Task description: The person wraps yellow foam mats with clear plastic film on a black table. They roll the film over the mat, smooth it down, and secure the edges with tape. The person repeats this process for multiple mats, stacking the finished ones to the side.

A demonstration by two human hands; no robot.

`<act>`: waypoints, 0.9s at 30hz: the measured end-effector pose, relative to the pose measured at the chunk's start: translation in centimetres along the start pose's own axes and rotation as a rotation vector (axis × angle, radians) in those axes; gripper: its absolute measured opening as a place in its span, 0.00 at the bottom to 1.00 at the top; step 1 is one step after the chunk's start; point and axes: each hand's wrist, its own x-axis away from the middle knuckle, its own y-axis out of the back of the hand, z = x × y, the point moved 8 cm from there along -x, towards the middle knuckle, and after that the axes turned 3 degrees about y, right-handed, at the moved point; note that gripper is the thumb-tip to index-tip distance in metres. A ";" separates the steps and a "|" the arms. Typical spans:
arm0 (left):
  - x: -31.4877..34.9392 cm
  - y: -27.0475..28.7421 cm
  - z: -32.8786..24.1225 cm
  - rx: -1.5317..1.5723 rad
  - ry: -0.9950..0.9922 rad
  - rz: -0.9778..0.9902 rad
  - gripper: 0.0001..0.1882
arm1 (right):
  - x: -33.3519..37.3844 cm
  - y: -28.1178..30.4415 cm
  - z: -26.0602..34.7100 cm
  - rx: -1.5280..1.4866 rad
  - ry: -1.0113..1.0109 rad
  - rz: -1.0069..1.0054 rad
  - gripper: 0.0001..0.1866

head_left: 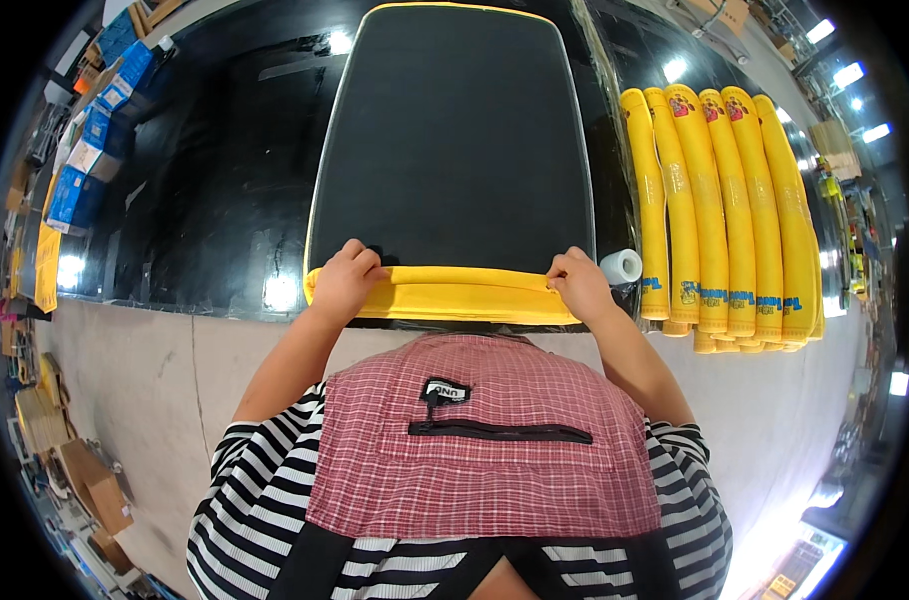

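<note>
At the near edge of the black table (225, 200), both hands are closed on a rolled yellow hem. The left hand (345, 283) has its fingers curled over the roll's left end, knuckles up, pinching the fabric against the mat beneath. The right hand (580, 284) does the same at the right end, fingers bent tight over the fold. Between them runs the yellow roll (460, 293), a thick band lying straight across the table's near edge, just in front of the person's chest. It is the turned-up lower end of a large black mat (453, 130) with a thin yellow border, which lies flat and stretches away from the hands toward the far side of the table.

Just beside the right hand stands a small white tape roll (622, 266). Further right, a row of finished yellow rolls (720, 210) lies side by side, lengthwise. Blue boxes (90, 150) sit along the table's far left. The person wears a red checked apron (475, 440) over a striped shirt.
</note>
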 end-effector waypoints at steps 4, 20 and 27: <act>0.9 1.6 -1.1 -0.201 -0.076 -0.167 0.05 | 0.3 0.3 -0.5 0.023 -0.022 -0.008 0.04; 0.1 2.6 1.9 -0.185 0.033 -0.010 0.15 | 3.9 0.9 4.3 0.457 0.368 -0.143 0.16; 1.4 1.4 1.0 -0.262 -0.059 -0.010 0.07 | 3.5 -0.5 4.4 0.533 0.376 -0.060 0.16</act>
